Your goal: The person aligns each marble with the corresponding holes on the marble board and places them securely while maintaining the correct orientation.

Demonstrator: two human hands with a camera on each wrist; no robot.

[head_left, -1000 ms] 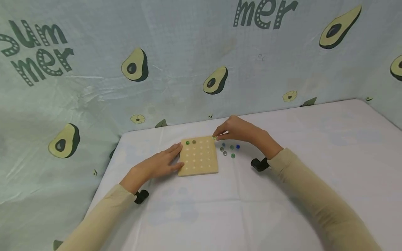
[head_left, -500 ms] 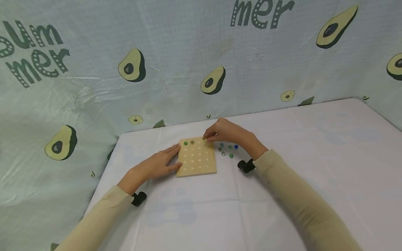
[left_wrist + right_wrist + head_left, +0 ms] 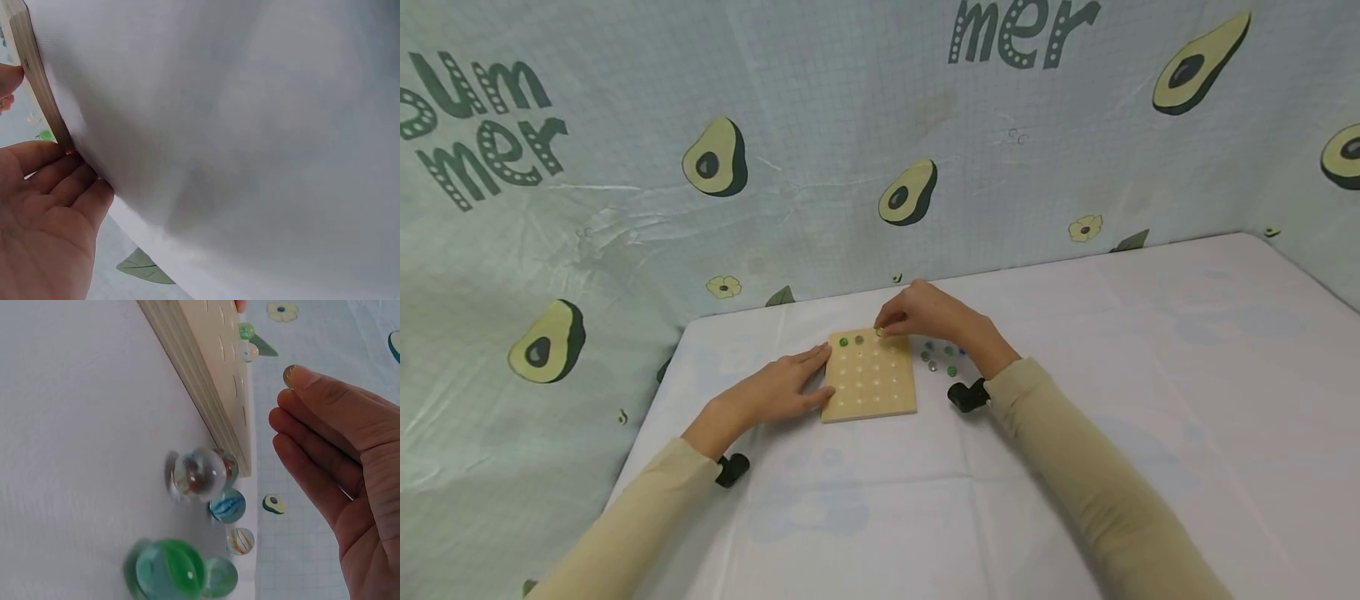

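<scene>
A square wooden board (image 3: 871,383) with rows of shallow round hollows lies on the white cloth. My left hand (image 3: 775,390) rests along its left edge, fingers extended and thumb lower down on the same side. Between thumb and fingertips my right hand (image 3: 928,312) pinches a yellowish clear marble (image 3: 289,376), just over the board's far row. To the left in that row sit a green marble (image 3: 843,342) and a paler marble (image 3: 859,340). The right wrist view shows the held marble apart from the board.
Right of the board several loose glass marbles lie on the cloth, among them a large-looking green marble (image 3: 172,569), a clear marble (image 3: 200,474) and a blue-streaked marble (image 3: 228,506). Behind the table hangs a sheet (image 3: 820,100) printed with avocados.
My right hand has moved left with the marble, from beside the board's far right corner to over the far row. The left hand stays at the board's left edge.
</scene>
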